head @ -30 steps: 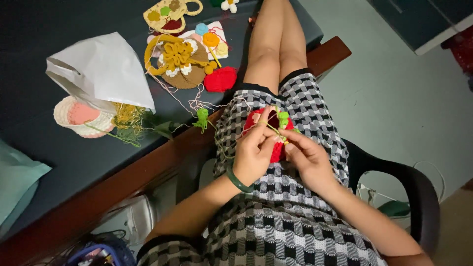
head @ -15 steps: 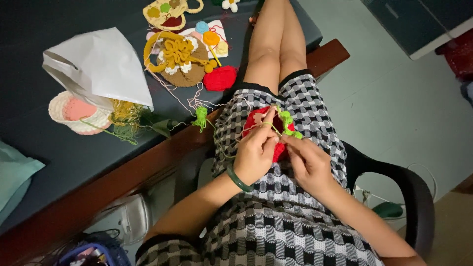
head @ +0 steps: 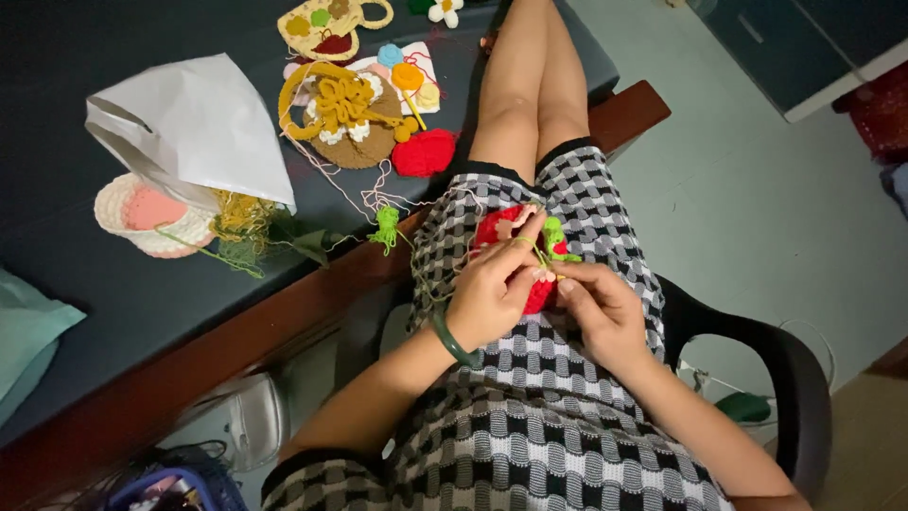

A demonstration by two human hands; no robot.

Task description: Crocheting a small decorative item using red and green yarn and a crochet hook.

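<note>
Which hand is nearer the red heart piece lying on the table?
Left. The left hand works in the lap on the side toward the red heart piece; the right hand sits beyond it, farther off.

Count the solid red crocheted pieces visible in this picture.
2: one red crocheted heart-like piece lies on the dark table; one red crocheted piece is held in both hands. Others may be hidden.

Pale tiled floor, dark wood-edged table, black chair

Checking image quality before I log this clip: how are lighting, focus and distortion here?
Head view: lit unevenly, the pale floor bright while the dark blue table top sinks into shadow; the red crocheted piece between left hand and right hand is fairly sharp; wide-angle stretch bends the edges.
</note>
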